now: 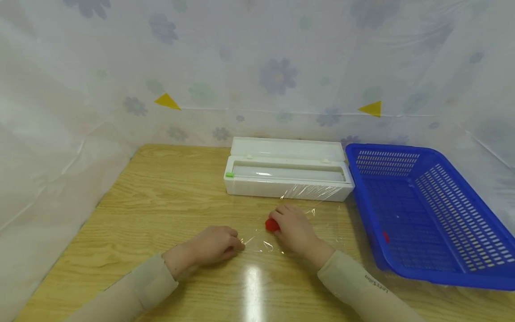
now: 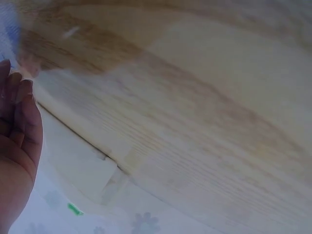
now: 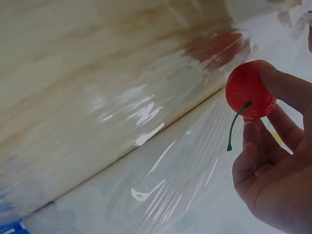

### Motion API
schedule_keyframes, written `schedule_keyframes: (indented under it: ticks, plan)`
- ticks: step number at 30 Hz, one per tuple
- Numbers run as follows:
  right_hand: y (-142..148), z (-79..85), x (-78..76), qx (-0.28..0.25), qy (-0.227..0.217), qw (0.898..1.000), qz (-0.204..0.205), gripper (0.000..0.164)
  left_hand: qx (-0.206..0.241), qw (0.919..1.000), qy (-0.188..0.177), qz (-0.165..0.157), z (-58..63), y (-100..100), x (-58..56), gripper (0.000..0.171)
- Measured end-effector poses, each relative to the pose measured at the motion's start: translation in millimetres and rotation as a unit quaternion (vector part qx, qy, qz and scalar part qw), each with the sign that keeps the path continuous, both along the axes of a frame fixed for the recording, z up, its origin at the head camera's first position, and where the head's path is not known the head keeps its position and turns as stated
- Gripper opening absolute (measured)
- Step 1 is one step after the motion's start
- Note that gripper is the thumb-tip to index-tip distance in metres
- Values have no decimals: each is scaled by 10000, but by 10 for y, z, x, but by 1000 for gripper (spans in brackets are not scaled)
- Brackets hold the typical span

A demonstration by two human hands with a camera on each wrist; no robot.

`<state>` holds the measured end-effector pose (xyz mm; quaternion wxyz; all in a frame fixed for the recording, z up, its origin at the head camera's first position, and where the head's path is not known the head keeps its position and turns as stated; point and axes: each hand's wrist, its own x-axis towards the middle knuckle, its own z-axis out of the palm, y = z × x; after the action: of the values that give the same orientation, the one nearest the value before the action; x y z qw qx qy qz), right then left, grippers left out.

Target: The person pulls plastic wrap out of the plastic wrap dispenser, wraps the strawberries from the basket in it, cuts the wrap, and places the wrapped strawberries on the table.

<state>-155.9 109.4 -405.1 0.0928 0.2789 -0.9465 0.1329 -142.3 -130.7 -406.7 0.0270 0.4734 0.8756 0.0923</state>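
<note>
Clear cling film (image 1: pixel 267 246) stretches from the white dispenser box (image 1: pixel 285 190) over the table toward both hands. At the film's near left corner, my left hand (image 1: pixel 215 243) pinches its edge with curled fingers; the left wrist view shows this hand (image 2: pixel 18 126) only at its left border. My right hand (image 1: pixel 293 226) holds a red lychee (image 1: pixel 272 225) over the film. In the right wrist view the lychee (image 3: pixel 247 90) has bumpy skin and a thin green stem, gripped between thumb and fingers. The dispenser's lid (image 1: pixel 287 147) stands up, with the film roll (image 1: pixel 289 172) inside.
Right of the dispenser is a blue plastic basket (image 1: pixel 402 268); something red (image 1: pixel 386 237) shows at its left wall. A green slider (image 1: pixel 230 175) sits on the dispenser's left end. A flowered curtain (image 1: pixel 241 67) with two yellow triangles surrounds the wooden table (image 1: pixel 161 192).
</note>
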Motion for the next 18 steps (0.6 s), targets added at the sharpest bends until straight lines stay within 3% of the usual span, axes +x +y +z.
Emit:
schedule_keyframes:
  ticks: [8,18]
  plan:
    - [-22,6,44,-175,-580,9982,-39,25,199,9998,41,53,-7,-17,10,17]
    - [-27,-17,36,-159,-506,9986,53,23,232,9997,11,104,-34,-18,-8,18]
